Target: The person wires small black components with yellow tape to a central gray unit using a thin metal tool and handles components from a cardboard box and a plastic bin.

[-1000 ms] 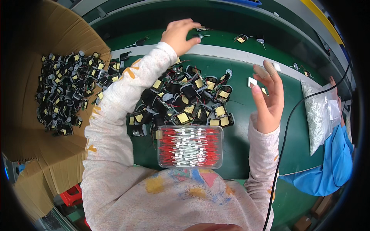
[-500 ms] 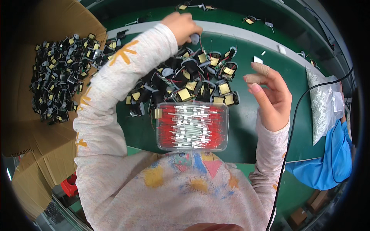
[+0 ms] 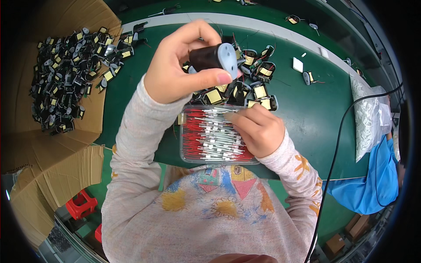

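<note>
Laterally, left hand (image 3: 171, 63) gripped black cylinder (image 3: 204, 58), upper centre, presumably exposing its grey end (image 3: 226, 58); right hand (image 3: 262, 130) overlay central strands (image 3: 212, 136), grip indeterminable.

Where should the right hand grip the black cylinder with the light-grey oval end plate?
On the black cylinder, probably the rim of the light-grey oval end plate, approached from the right: the plate faces that way with its upper edge uncovered, while the left hand wraps the dark body.

A red stool (image 3: 88, 204) stands at lower left, a blue cloth (image 3: 364, 195) and brown boxes (image 3: 335, 244) at lower right.
</note>
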`<action>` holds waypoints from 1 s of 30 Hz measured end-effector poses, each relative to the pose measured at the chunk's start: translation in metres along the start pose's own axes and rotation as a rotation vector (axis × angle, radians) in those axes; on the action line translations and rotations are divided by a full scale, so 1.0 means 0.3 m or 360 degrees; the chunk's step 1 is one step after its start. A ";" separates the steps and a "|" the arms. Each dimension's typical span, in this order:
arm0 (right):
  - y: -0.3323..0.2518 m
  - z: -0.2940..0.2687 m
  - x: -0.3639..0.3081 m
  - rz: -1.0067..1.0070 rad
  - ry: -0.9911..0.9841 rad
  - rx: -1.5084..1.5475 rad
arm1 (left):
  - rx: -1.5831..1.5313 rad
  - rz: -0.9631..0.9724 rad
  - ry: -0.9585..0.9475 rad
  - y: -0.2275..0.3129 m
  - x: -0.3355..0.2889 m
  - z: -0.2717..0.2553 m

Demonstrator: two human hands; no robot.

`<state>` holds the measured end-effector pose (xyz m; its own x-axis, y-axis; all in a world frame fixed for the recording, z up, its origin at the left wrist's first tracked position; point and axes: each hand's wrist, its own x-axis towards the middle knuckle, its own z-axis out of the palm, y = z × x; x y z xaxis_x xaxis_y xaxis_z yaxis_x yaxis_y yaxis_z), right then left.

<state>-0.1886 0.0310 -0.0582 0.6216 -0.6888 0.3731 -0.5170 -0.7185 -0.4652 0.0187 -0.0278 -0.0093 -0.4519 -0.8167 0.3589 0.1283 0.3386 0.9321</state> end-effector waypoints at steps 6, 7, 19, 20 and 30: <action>-0.024 0.052 0.040 -0.0161 0.0022 -0.0314 | 0.0149 0.0137 -0.0005 0.022 -0.017 -0.003; -0.024 0.049 0.044 -0.0165 0.0022 -0.0318 | 0.0150 0.0141 -0.0003 0.024 -0.016 -0.004; 0.057 -0.132 0.074 0.0687 0.0221 0.2204 | 0.0028 -0.0226 -0.0143 0.088 -0.031 -0.036; 0.066 -0.130 0.081 0.0537 0.0277 0.2224 | -0.0115 -0.0255 -0.0290 0.077 -0.026 -0.031; 0.013 -0.134 0.121 0.0189 0.0527 0.1989 | -0.0689 -0.0544 -0.0545 0.037 -0.020 0.058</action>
<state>-0.1918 -0.0007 -0.0141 0.3434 -0.8616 0.3739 0.4484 -0.1993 -0.8713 0.0074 -0.0109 -0.0018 -0.7771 -0.6255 0.0694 0.2393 -0.1916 0.9519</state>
